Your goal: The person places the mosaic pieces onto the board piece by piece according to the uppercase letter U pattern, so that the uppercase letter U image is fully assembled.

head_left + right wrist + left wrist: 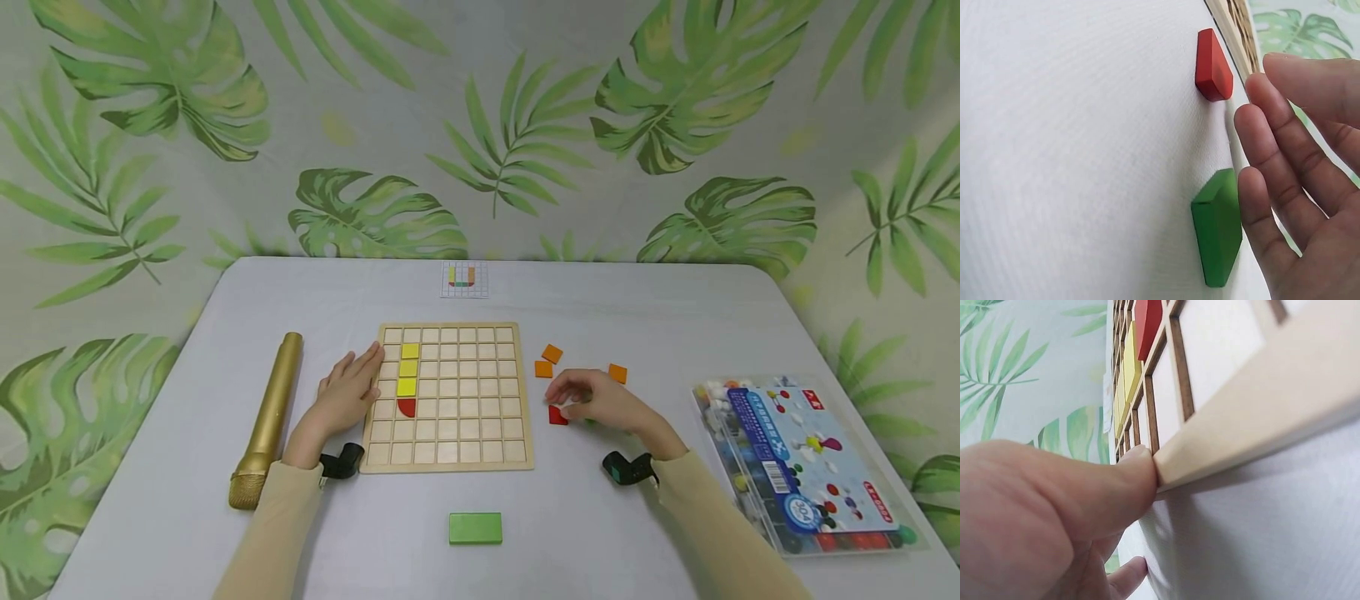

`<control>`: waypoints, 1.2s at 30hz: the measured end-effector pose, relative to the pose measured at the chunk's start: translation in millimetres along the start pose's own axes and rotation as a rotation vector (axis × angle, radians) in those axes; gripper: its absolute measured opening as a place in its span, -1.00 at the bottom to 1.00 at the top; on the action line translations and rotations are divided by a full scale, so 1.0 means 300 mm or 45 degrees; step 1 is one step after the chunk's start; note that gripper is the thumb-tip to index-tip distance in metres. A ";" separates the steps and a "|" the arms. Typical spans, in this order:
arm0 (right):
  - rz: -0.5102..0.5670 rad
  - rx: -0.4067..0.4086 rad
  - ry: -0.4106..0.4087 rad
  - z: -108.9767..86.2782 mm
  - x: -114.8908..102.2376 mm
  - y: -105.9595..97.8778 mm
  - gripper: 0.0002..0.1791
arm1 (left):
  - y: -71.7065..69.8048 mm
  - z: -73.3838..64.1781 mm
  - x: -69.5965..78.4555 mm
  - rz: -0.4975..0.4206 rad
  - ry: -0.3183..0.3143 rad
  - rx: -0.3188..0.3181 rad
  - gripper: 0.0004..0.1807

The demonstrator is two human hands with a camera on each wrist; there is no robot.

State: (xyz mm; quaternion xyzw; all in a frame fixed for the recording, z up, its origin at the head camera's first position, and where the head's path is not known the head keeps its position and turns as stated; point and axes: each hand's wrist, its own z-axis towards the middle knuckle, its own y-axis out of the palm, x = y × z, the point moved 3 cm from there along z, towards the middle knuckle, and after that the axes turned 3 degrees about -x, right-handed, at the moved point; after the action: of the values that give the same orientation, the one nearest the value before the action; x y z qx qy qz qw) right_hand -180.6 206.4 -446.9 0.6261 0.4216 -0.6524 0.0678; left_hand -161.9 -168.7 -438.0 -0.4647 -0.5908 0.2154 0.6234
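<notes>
My left hand [347, 396] rests along the left edge of a wooden grid board [465, 429], its thumb [1107, 490] touching the frame. In one column of the board lie yellow squares [407, 367], with a red quarter-round piece [407, 407] below them. To the right of the board, my right hand [603, 402] hovers over a loose red piece [1213, 65], fingers loosely curved and holding nothing. A green piece [1219, 231] lies beside its fingertips in the right wrist view; in the head view the hand mostly hides it.
Orange squares [552, 354] lie beyond the right hand. A pattern card [464, 280] is at the table's far edge. A gold microphone [268, 421] lies at left, a green rectangular block [476, 529] at front, and a clear case of colored balls [813, 467] at right.
</notes>
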 end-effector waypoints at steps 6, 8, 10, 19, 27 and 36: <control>-0.041 0.026 0.020 -0.022 0.011 -0.016 -0.79 | 0.003 0.001 -0.005 0.005 0.002 0.002 -0.37; -0.056 0.036 0.026 -0.034 0.018 -0.024 -0.78 | 0.004 0.002 -0.006 0.002 0.003 0.001 -0.37; -0.067 0.042 0.029 -0.044 0.022 -0.033 -0.77 | 0.005 0.002 -0.007 0.001 0.002 0.000 -0.37; -0.113 0.005 0.017 -0.074 0.028 -0.053 -0.70 | 0.007 0.004 -0.012 0.007 -0.005 0.000 -0.37; -0.139 0.013 0.018 -0.076 0.026 -0.052 -0.67 | 0.005 0.004 -0.008 0.003 0.003 0.002 -0.37; -0.155 0.035 0.035 -0.073 0.032 -0.055 -0.73 | 0.007 0.005 -0.011 0.018 -0.005 -0.004 -0.37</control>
State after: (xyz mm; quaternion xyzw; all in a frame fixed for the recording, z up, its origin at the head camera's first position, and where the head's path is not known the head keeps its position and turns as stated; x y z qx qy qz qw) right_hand -176.2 234.9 -444.7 0.6091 0.4509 -0.6523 0.0137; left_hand -163.4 -170.0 -441.7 -0.4695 -0.5890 0.2199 0.6200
